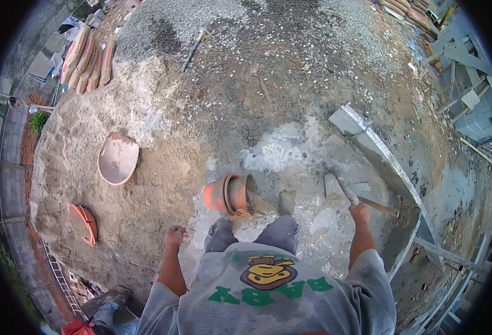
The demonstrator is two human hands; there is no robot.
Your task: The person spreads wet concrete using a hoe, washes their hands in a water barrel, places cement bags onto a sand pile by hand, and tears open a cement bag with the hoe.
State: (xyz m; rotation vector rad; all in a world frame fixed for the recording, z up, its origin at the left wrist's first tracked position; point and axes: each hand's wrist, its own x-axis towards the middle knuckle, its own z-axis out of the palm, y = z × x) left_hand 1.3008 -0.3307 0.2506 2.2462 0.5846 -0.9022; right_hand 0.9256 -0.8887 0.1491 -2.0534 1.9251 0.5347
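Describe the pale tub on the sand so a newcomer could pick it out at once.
Find the broad sand heap on the left, just below the stacked sacks. On it, the pale tub lies between those sacks and an orange tub. Its wide, whitish-pink inside faces up, while the orange one shows as a narrow, bright sliver.

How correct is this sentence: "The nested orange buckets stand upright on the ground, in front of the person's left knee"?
Not upright: the head view shows the nested orange buckets lying on their side. They are on the ground, in front of the left knee.
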